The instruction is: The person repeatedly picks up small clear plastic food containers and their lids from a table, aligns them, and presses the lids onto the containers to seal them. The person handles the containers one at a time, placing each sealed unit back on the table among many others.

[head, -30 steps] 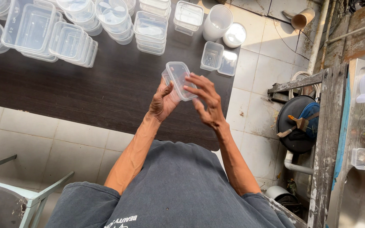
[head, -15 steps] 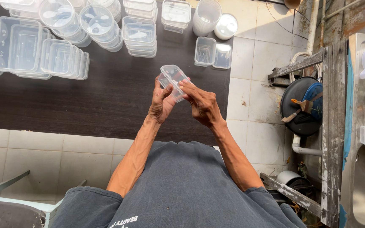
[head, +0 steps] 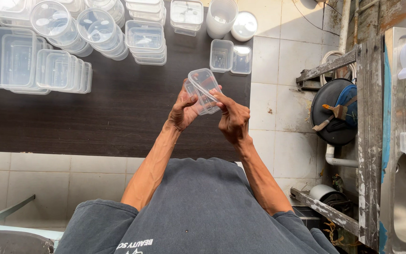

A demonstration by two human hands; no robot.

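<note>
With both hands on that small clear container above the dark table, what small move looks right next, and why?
Probably press the lid down along the rim. The left hand and right hand both grip the small clear container, held tilted in the air above the dark table, fingertips at its edges. Whether the lid is fully seated cannot be told.
</note>
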